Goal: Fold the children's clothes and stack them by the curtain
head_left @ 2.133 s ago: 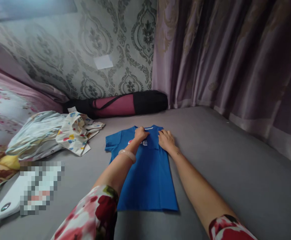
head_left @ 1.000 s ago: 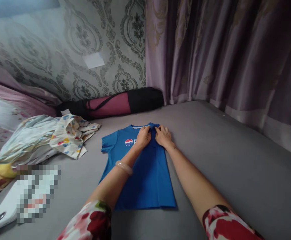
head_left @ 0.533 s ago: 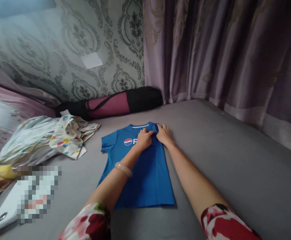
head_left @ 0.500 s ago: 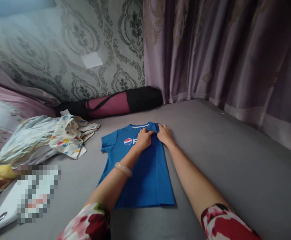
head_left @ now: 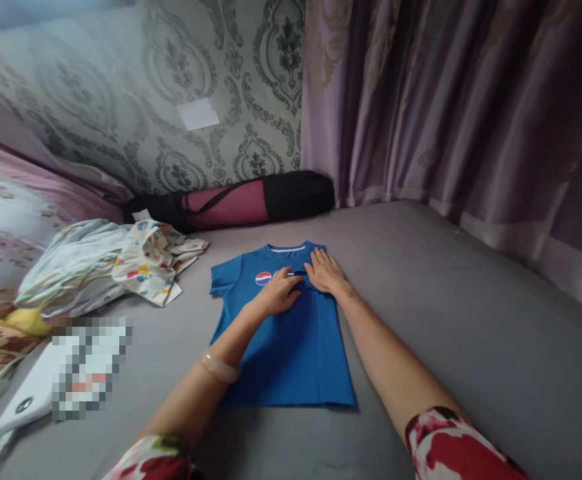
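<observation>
A blue T-shirt (head_left: 275,347) with a round red, white and blue logo lies on the grey bed sheet (head_left: 421,320), collar away from me. Its left sleeve is spread out, while the right side is folded inward. My left hand (head_left: 279,292) is at the chest beside the logo, its fingers closed on a bit of the shirt's fabric. Flat on the shirt's upper right, near the shoulder, my right hand (head_left: 325,272) rests with fingers extended. Some lettering is hidden under my left hand.
Crumpled light clothes (head_left: 85,260) with a patterned piece lie at the left. A black and maroon roll bag (head_left: 235,203) rests along the wall. A white object (head_left: 31,387), partly pixelated, is at the lower left. Purple curtains (head_left: 421,100) hang behind the bed's right side.
My right hand has flattened onto the shirt's shoulder from a bent-finger hold. My left hand has shifted slightly down. The view has turned a little left.
</observation>
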The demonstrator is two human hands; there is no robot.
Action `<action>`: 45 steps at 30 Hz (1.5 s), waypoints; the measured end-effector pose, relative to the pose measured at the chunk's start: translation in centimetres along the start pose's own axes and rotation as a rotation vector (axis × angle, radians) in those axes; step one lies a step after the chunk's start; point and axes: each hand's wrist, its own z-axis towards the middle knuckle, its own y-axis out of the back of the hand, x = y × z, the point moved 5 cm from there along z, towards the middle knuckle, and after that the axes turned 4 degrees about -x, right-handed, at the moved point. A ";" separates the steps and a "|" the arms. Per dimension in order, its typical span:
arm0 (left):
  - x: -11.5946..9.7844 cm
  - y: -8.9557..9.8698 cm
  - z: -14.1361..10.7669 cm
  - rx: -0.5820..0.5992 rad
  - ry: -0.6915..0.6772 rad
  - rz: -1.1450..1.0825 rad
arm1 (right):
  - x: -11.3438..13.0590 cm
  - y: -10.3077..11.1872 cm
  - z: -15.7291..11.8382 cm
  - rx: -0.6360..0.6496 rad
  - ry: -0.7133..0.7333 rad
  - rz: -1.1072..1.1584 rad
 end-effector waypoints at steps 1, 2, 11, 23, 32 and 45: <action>0.3 0.3 -1.0 0.008 0.001 -0.003 | -0.1 -0.2 0.0 0.021 -0.006 -0.003; 0.6 0.6 -2.1 0.014 0.007 -0.002 | -0.2 -0.2 0.1 0.029 -0.004 -0.005; 2.6 2.2 -11.8 -0.046 0.187 0.098 | 0.3 0.7 0.2 -0.095 0.025 -0.014; 1.5 1.4 -13.2 -0.041 0.292 0.226 | 1.2 -0.3 1.4 0.144 0.020 -0.090; 0.8 2.7 -13.9 0.010 0.378 0.185 | 1.9 -1.0 2.9 -0.019 -0.146 -0.112; 0.5 3.4 -14.3 -0.021 0.421 0.204 | 7.2 -1.6 3.5 -0.027 0.053 -0.143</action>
